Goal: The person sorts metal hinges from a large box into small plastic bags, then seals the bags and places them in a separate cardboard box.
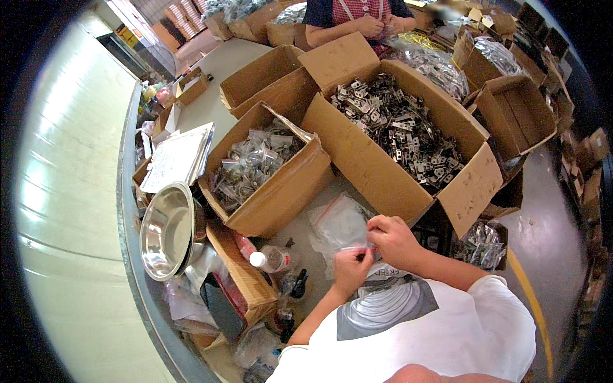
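Close to my body, my left hand (pixel 352 271) is closed in a pinch on the edge of a clear plastic zip bag. Just right of it and slightly farther off, my right hand (pixel 391 241) has its fingers pressed together at the same bag, partly hiding it. Whether anything is inside the bag, I cannot tell. Beyond the hands lies a pile of clear zip bags (pixel 338 220) with red strips. A big open carton (pixel 364 172) of small metal brackets (pixel 402 127) stands ahead. Left of it, another carton (pixel 281 198) holds bagged metal parts (pixel 255 156).
A steel bowl (pixel 167 231), papers (pixel 179 159) and a plastic bottle (pixel 271 259) are at the left. An empty-looking carton (pixel 265 76) stands behind. Across the table is another person (pixel 361 19) with both hands together. More cartons (pixel 517 118) crowd the right.
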The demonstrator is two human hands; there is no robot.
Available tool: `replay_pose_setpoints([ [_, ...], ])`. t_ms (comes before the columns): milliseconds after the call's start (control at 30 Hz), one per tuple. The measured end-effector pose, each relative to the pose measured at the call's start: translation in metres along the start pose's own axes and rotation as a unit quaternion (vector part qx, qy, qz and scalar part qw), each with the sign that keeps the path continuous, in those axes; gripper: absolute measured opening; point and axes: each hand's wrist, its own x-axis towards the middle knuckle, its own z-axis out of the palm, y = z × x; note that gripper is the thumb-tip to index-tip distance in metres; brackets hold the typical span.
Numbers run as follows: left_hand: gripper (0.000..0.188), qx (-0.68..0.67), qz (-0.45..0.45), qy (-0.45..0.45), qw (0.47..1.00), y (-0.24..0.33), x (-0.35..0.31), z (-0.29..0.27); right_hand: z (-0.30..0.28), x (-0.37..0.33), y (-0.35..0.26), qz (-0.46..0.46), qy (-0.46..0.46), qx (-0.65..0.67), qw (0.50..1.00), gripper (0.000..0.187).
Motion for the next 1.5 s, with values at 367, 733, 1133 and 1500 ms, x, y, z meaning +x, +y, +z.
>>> replay_pose_setpoints([
  [367,0.029,-0.199,-0.126,0.090,0.968,-0.016,0.013,-0.003,-0.005,0.004,-0.003,-0.111,0.043,-0.107,0.987,0.023],
  [733,0.004,-0.043,-0.067,0.167,0.983,-0.009,0.031,-0.042,-0.058,0.054,0.035,-0.198,-0.217,0.151,0.944,0.023],
  [1133,0.038,0.026,0.040,0.198,0.979,0.003,0.030,-0.066,-0.075,0.096,0.283,0.375,-0.155,-0.436,0.803,0.028],
  [1500,0.047,0.192,-0.002,0.057,0.980,-0.133,0.027,-0.001,-0.120,0.098,0.250,0.376,-0.119,-0.377,0.838,0.029],
])
